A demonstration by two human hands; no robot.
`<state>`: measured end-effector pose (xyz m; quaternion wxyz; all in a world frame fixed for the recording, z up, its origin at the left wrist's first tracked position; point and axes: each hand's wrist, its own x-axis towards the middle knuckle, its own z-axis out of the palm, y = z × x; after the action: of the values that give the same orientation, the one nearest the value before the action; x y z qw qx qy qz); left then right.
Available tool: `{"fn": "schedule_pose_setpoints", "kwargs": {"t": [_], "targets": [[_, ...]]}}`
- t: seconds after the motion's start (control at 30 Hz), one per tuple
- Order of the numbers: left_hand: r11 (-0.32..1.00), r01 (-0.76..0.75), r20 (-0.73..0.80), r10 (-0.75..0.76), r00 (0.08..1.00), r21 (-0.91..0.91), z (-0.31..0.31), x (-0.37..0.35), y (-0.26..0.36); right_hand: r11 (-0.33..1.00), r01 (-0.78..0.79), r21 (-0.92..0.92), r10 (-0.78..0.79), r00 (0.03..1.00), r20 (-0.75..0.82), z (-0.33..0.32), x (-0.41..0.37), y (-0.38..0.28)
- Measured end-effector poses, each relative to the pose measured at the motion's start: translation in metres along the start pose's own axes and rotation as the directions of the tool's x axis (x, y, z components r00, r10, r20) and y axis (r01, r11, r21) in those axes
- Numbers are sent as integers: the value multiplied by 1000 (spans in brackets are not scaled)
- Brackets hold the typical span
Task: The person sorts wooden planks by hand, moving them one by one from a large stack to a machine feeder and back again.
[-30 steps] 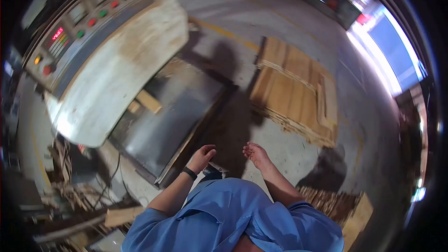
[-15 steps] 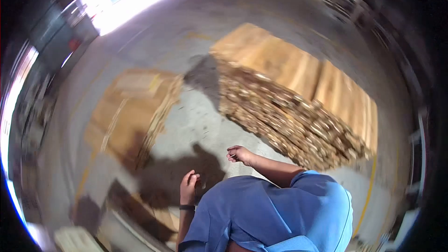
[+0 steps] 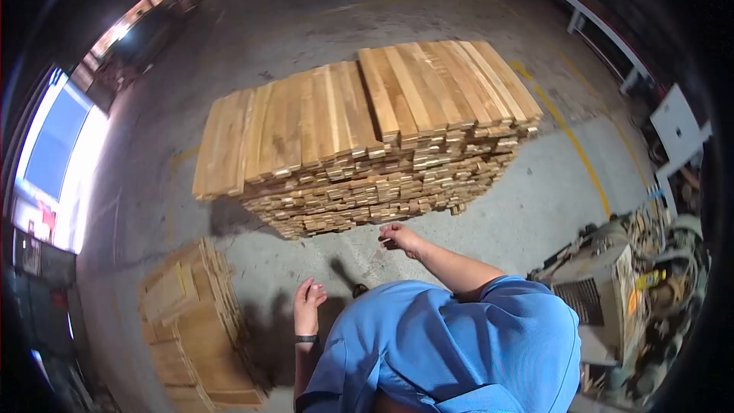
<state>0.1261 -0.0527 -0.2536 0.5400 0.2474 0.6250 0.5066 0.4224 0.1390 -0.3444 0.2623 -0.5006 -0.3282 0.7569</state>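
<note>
My left hand (image 3: 308, 302), with a dark band at the wrist, is raised in front of my body. Its fingers are loosely apart and nothing shows in them. Farther forward, my right hand (image 3: 399, 238) has its fingers curled together; a small thing may be between them, too small to name. Just beyond it, apart from the fingers as far as I can tell, stands a large stack of wooden boards (image 3: 306, 118), its board ends facing me. To the left lies a lower pile of wide wooden panels (image 3: 202, 333) with smaller pieces on top.
At the right is a machine (image 3: 604, 298) with a vented housing and a yellow label. Yellow lines (image 3: 585, 157) mark the concrete floor (image 3: 527, 199). A bright doorway (image 3: 57, 145) is on the left, and a white-framed bench (image 3: 604, 27) stands at the far right.
My view has swung to the right, so the board stack now lies straight ahead and the machine has come into sight. Both hands keep much the same pose.
</note>
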Motion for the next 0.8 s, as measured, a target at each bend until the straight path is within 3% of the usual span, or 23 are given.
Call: {"fn": "schedule_pose_setpoints", "kwargs": {"t": [0.17,0.23,0.27,0.3,0.37,0.47,0.6,0.7,0.8], "targets": [[998,7,191,-20,981,69,6,76,30,970,225,91,-200,954,-221,-19,2,-51],[993,5,253,-36,967,120,11,104,41,928,351,122,-319,922,-219,-38,15,-72],[991,13,282,-52,958,137,14,119,44,896,422,140,-359,873,-330,-42,18,-81],[987,4,315,-55,947,159,22,129,50,855,468,223,-422,878,-225,-63,30,-85],[980,-25,375,-52,926,199,40,151,65,767,529,364,-341,816,-466,-53,20,-122],[970,-93,448,-18,894,224,77,182,79,764,636,108,-449,645,-618,-73,41,-150],[953,-182,503,38,863,242,140,212,100,768,383,-514,-634,334,-698,-96,70,-179],[949,-234,524,92,847,212,187,237,109,709,228,-668,-703,304,-643,-89,75,-193],[907,-351,526,186,830,233,230,267,108,665,267,-698,-746,297,-596,-82,70,-189]]}}
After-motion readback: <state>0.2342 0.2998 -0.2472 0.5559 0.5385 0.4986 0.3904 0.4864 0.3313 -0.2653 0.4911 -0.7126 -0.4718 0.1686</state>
